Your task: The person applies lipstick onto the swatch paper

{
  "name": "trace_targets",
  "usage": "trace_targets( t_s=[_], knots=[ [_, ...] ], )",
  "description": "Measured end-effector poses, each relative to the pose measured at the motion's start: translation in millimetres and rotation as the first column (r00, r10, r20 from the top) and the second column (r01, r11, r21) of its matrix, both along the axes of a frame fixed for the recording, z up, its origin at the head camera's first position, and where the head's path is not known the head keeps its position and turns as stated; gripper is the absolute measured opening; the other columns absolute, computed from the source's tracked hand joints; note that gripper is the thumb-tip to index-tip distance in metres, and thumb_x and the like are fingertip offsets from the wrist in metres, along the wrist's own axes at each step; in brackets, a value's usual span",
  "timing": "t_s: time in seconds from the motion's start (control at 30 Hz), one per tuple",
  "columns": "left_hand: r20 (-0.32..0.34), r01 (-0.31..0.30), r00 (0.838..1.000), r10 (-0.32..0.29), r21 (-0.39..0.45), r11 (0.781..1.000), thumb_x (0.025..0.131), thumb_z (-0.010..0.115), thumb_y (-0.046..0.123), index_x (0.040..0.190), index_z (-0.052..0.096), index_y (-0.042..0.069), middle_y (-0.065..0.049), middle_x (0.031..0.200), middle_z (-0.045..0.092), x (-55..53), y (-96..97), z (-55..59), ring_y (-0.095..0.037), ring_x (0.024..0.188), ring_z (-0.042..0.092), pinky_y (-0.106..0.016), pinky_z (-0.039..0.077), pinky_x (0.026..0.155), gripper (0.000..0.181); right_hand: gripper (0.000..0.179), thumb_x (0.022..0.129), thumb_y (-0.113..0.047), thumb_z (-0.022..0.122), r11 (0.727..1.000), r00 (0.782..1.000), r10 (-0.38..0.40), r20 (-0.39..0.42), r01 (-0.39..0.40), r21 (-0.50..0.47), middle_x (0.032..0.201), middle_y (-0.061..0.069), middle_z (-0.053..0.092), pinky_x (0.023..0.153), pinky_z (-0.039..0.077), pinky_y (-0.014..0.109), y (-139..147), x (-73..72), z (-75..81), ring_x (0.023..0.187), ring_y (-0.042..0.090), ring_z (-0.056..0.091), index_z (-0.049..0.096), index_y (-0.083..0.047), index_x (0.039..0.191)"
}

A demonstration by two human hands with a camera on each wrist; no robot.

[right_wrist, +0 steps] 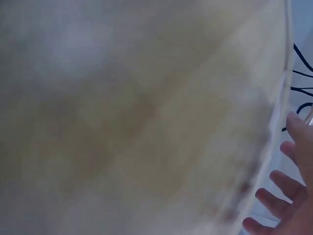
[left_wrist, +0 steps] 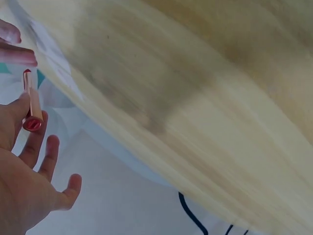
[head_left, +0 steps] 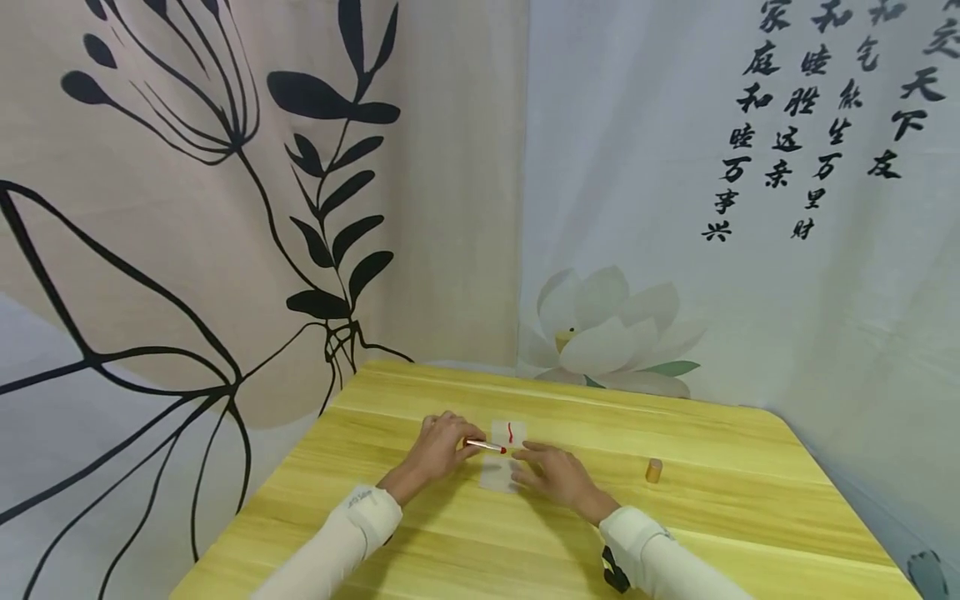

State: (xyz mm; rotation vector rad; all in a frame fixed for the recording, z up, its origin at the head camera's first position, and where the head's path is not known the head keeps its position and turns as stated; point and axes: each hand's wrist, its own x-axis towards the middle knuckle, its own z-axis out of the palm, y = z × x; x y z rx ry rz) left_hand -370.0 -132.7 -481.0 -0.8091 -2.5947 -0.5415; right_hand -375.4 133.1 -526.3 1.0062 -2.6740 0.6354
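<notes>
My left hand point(head_left: 444, 442) pinches a lipstick point(head_left: 484, 446) between thumb and fingers, its red tip pointing right. In the left wrist view the lipstick point(left_wrist: 33, 105) shows a shiny rose-gold tube, with the other fingers spread loosely below it. Close to the red tip is my right hand point(head_left: 555, 473), fingers spread and holding nothing. Behind the lipstick lies a white sheet point(head_left: 498, 429) with a wavy red stroke point(head_left: 511, 433). A second pale sheet point(head_left: 495, 477) lies nearer me, partly covered by the right fingertips in the head view.
A small gold-orange cylinder point(head_left: 654, 471), like a lipstick cap, stands on the table right of my right hand. The wood-grain table point(head_left: 720, 525) ends at a rounded far edge. Printed cloth point(head_left: 457, 208) hangs behind it.
</notes>
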Motion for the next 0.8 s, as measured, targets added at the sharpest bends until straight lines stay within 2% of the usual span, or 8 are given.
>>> trace_targets(
  t_s=[0.1,0.13,0.33,0.5,0.8],
  knots=[
    [-0.007,0.004,1.000,-0.004,-0.015,1.000,0.091,0.081,0.025,0.107,0.082,0.021,0.008,0.102,0.077,0.1,1.3,-4.8,-0.016,0.096,0.059,-0.059,0.041,0.099,0.016,0.038,0.100,-0.033,0.071,0.999,0.998,0.022,-0.056,-0.020,0.029,0.135,0.025,0.065,0.085,0.059,0.052,-4.0,0.4,-5.8,0.117,0.039,0.068,0.073,-0.007,0.128],
    [-0.006,0.009,1.000,-0.009,-0.020,1.000,0.091,0.080,0.025,0.107,0.082,0.021,0.008,0.102,0.077,-0.2,1.7,-5.9,-0.017,0.097,0.060,-0.060,0.041,0.100,0.016,0.038,0.100,-0.033,0.072,0.999,0.998,0.022,-0.062,-0.020,0.034,0.134,0.026,0.065,0.086,0.059,0.053,-5.2,0.6,-7.2,0.119,0.040,0.066,0.074,-0.007,0.127],
    [0.005,0.010,1.000,-0.010,-0.042,0.999,0.091,0.080,0.023,0.109,0.082,0.020,0.006,0.100,0.076,-2.6,2.1,-7.1,-0.019,0.097,0.059,-0.061,0.040,0.101,0.018,0.039,0.097,-0.032,0.076,1.000,0.997,0.007,-0.076,-0.006,0.021,0.131,0.029,0.065,0.088,0.057,0.057,-9.3,3.0,-8.6,0.117,0.043,0.066,0.075,-0.005,0.125],
    [0.035,-0.006,0.999,0.009,-0.064,0.998,0.091,0.082,0.021,0.106,0.083,0.021,0.007,0.098,0.076,-6.2,2.4,-6.3,-0.018,0.095,0.059,-0.061,0.040,0.101,0.016,0.040,0.097,-0.031,0.076,0.999,0.996,0.028,-0.087,-0.025,0.034,0.131,0.030,0.065,0.088,0.057,0.057,-8.8,2.7,-5.0,0.117,0.045,0.065,0.074,-0.003,0.126],
    [0.073,-0.021,0.997,0.027,-0.085,0.996,0.093,0.079,0.024,0.108,0.083,0.019,0.006,0.097,0.075,-8.6,6.8,-9.3,-0.016,0.090,0.056,-0.060,0.039,0.101,0.016,0.043,0.098,-0.034,0.075,0.998,0.998,-0.002,0.057,-0.002,0.070,0.139,0.027,0.062,0.090,0.056,0.057,-9.6,2.4,2.2,0.125,0.043,0.062,0.073,-0.005,0.130]
  ],
)
